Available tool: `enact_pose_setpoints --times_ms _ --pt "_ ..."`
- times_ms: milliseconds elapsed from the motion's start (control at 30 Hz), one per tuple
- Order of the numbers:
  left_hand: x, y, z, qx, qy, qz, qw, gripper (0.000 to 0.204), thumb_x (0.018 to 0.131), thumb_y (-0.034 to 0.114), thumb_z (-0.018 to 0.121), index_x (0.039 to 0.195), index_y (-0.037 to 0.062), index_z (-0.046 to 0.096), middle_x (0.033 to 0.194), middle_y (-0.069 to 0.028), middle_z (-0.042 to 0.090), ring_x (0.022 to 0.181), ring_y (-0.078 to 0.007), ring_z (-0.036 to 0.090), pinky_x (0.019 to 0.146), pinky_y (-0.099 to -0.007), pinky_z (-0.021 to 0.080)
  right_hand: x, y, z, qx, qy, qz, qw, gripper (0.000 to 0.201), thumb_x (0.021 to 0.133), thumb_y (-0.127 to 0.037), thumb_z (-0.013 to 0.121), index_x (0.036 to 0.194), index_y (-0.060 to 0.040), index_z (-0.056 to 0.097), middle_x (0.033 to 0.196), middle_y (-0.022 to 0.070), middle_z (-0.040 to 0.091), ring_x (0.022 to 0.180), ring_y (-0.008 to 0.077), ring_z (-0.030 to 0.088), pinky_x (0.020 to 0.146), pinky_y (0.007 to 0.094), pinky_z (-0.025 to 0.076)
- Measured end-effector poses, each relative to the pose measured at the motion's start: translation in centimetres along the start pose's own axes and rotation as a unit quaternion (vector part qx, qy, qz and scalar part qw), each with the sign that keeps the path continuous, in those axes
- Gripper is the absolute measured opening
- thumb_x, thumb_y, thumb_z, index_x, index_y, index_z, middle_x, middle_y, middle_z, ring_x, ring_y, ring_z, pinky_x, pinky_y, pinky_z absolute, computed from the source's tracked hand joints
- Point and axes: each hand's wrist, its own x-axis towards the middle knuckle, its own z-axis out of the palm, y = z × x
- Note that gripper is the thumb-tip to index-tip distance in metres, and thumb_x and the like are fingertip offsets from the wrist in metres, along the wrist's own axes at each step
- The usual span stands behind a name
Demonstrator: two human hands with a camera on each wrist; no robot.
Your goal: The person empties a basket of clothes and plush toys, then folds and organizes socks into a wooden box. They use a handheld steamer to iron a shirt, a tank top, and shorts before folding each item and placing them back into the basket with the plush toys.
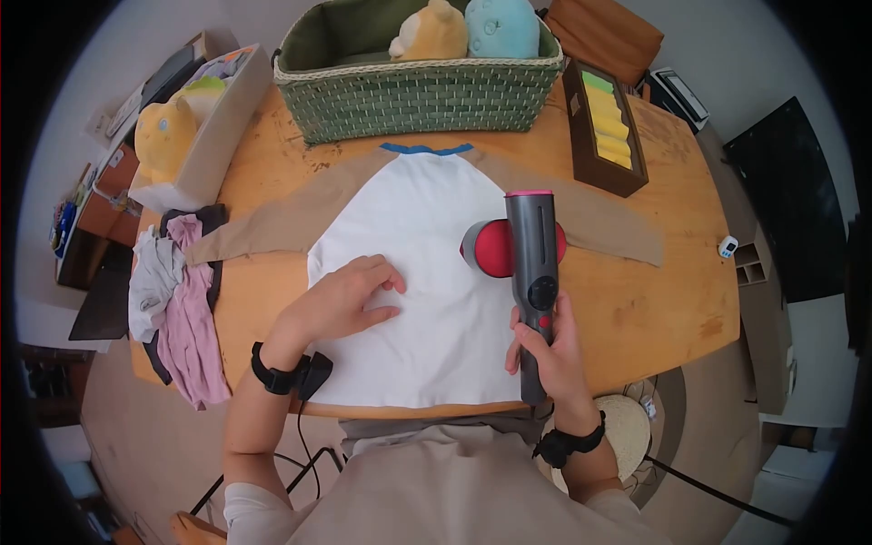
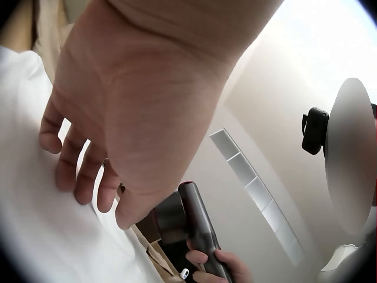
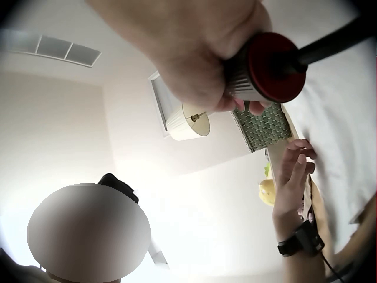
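Two hands are in view, working over one shirt laid flat on the wooden tabletop (image 1: 654, 318). The shirt (image 1: 413, 245) has a smooth white body with faint wrinkles, tan sleeves spread wide and a blue neckband facing away from the person. The appliance (image 1: 533, 236) has a dark grey, straight body with a red button and a rounded red-and-grey head; a black cord leaves the red handle end.

Right hand (image 1: 552, 359): fingers and thumb wrapped round the handle, palm inward, appliance held roughly upright over the shirt's right side. Contact between head and cloth cannot be determined. Left hand (image 1: 350, 298): palm down, fingers apart and loosely bent, low over the white fabric, gripping nothing; forearm angled in from the left.

Beyond the neckband stands a green woven basket (image 1: 418, 98) containing plush toys (image 1: 502, 27). Crumpled garments (image 1: 193, 318) in pink and grey lie near the left sleeve.
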Motion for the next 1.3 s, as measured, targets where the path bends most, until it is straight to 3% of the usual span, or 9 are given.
enact_pose_setpoints --times_ms 233,333,400,733,800,933,1000,1133,1300 --pt "-1.3 1.7 0.6 0.008 0.043 -0.013 0.999 0.030 0.083 0.010 0.077 0.108 0.0076 0.059 0.103 -0.0104 0.057 0.101 -0.0277 0.058 0.081 -0.0375 0.051 -1.1 3.6 -1.0 -0.003 -0.012 -0.002 1.000 0.057 0.094 0.001 0.060 0.140 -0.0032 0.028 0.100 0.0110 0.057 0.062 0.0154 0.061 0.054 0.0296 0.052" --pt "-2.6 3.4 1.3 0.051 -0.023 -0.038 0.998 0.029 0.082 0.014 0.078 0.101 0.0077 0.057 0.099 -0.0105 0.060 0.101 -0.0308 0.060 0.081 -0.0396 0.051 -1.8 4.3 -2.3 -0.039 -0.034 -0.009 0.999 0.059 0.093 0.001 0.061 0.141 -0.0037 0.027 0.100 0.0105 0.057 0.067 0.0136 0.060 0.057 0.0289 0.052" --pt "-3.9 3.8 1.9 0.106 -0.058 -0.131 0.984 0.033 0.080 0.020 0.081 0.097 0.0081 0.055 0.094 -0.0094 0.063 0.099 -0.0319 0.062 0.080 -0.0410 0.051 -2.5 4.3 -3.5 -0.058 -0.048 -0.002 0.997 0.060 0.093 0.002 0.061 0.141 -0.0040 0.027 0.100 0.0102 0.057 0.069 0.0127 0.059 0.058 0.0285 0.052" --pt "-6.8 4.3 3.1 0.169 -0.038 -0.155 0.973 0.044 0.077 0.032 0.083 0.101 0.0112 0.053 0.087 -0.0069 0.068 0.088 -0.0294 0.067 0.073 -0.0423 0.052 -3.5 4.7 -3.3 -0.048 -0.046 -0.005 0.998 0.065 0.092 0.002 0.062 0.146 -0.0046 0.025 0.101 0.0105 0.056 0.069 0.0120 0.059 0.059 0.0268 0.052" --pt "-6.1 4.6 2.3 0.184 -0.111 -0.159 0.964 0.038 0.080 0.032 0.081 0.099 0.0103 0.056 0.083 -0.0092 0.068 0.084 -0.0310 0.068 0.071 -0.0424 0.052 -3.5 4.2 -2.7 -0.050 -0.037 0.003 0.998 0.066 0.092 0.001 0.062 0.146 -0.0046 0.024 0.102 0.0104 0.056 0.070 0.0117 0.058 0.059 0.0265 0.052" --pt "-3.0 4.5 -0.2 0.156 -0.088 -0.106 0.978 0.026 0.084 0.026 0.077 0.095 0.0081 0.061 0.082 -0.0104 0.068 0.084 -0.0323 0.068 0.071 -0.0432 0.052 -2.2 2.2 -0.8 -0.046 -0.058 -0.002 0.997 0.068 0.093 -0.001 0.064 0.147 -0.0033 0.023 0.100 0.0095 0.057 0.069 0.0106 0.058 0.058 0.0255 0.050" --pt "-0.5 3.5 -1.0 0.114 0.036 -0.085 0.989 0.014 0.086 0.017 0.072 0.090 0.0058 0.064 0.080 -0.0114 0.066 0.080 -0.0312 0.066 0.070 -0.0419 0.050 -1.4 1.4 0.1 -0.038 -0.067 -0.010 0.997 0.068 0.093 -0.002 0.064 0.147 -0.0027 0.023 0.099 0.0092 0.057 0.069 0.0103 0.058 0.058 0.0253 0.050" --pt "4.4 -1.6 -1.1 0.115 0.105 -0.060 0.986 0.012 0.088 0.015 0.068 0.092 0.0046 0.064 0.080 -0.0126 0.065 0.077 -0.0299 0.065 0.069 -0.0396 0.050 0.9 1.2 0.9 -0.110 -0.091 0.012 0.990 0.063 0.096 -0.007 0.063 0.145 -0.0011 0.024 0.100 0.0090 0.058 0.064 0.0104 0.057 0.056 0.0264 0.049" --pt "6.3 -2.2 -2.2 0.004 0.031 -0.187 0.982 0.013 0.092 0.017 0.066 0.094 0.0045 0.064 0.081 -0.0116 0.067 0.073 -0.0252 0.063 0.068 -0.0371 0.050 1.4 1.8 0.9 -0.129 -0.084 0.065 0.986 0.057 0.098 -0.009 0.060 0.143 -0.0010 0.026 0.101 0.0097 0.057 0.058 0.0118 0.057 0.052 0.0282 0.048"
